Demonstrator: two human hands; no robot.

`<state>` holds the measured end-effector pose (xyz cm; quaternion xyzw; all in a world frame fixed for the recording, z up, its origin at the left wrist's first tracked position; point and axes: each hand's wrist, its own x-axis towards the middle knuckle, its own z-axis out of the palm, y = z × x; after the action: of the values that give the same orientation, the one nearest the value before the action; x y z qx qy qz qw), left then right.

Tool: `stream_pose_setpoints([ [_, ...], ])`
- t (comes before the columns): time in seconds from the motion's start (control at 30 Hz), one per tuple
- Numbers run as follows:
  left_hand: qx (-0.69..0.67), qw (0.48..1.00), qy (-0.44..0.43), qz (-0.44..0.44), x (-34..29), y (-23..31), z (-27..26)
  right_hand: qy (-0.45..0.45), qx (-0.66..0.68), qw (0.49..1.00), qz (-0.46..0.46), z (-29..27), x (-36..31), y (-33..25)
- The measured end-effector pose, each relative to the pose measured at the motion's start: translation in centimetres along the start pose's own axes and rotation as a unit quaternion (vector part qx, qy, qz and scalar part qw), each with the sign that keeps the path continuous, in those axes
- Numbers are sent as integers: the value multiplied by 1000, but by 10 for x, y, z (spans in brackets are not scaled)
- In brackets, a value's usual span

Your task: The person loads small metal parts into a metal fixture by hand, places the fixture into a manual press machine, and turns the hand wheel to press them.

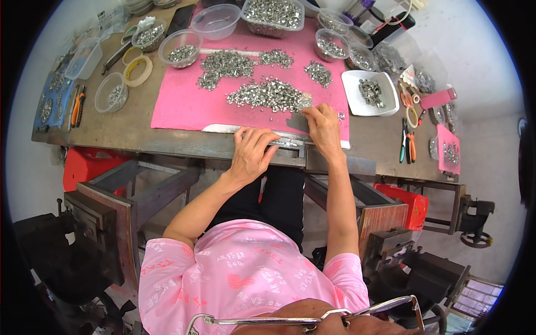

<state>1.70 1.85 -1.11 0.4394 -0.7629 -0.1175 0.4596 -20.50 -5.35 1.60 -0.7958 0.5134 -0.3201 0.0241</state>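
Observation:
Small shiny metal pieces (271,95) lie heaped on a pink mat (181,106). At the heap's right front edge my right hand (325,131) has its thumb and fingers pinched together; whatever is between them is too small to make out. A dark flat patch (297,121) shows on the mat beside those fingertips. My left hand (252,153) is closed at the front edge of the bench, fingers curled against a narrow metal strip (287,143). The fingers hide what they grip. Smaller piles of metal pieces (228,66) spread farther back on the mat.
Clear tubs of metal pieces (181,54) stand along the back. Right of the mat sits a white dish (357,103) with more pieces. Pliers (411,146) lie at the right, others (78,109) at the left. Tape rolls (138,71) and a blue mat (56,100) are leftward.

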Motion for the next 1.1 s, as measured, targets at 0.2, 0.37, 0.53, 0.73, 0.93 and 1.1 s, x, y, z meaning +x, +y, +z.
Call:
stream_pose_setpoints([
  [0.2, -3, 1000, 3, 2, 0, 1, -1, -49, -8, 997, -54, 2, 2, 13],
  [0.37, 2, 1000, 3, 4, -2, 0, 1, -43, -6, 996, -77, -1, 4, 12],
  [0.53, -2, 1000, 7, 0, -3, 0, 1, -67, 223, 972, 41, -19, -17, -37],
  [0.73, 0, 1000, 9, 3, -1, -2, 3, -42, 224, 973, 13, -13, -40, -52],
  [0.93, 1, 1000, 14, 7, 1, -1, 0, -2, 208, 975, 74, -16, -35, -37],
  [1.1, -2, 1000, 11, 5, -2, 1, -1, -21, 45, 996, 73, -5, -21, 10],
])
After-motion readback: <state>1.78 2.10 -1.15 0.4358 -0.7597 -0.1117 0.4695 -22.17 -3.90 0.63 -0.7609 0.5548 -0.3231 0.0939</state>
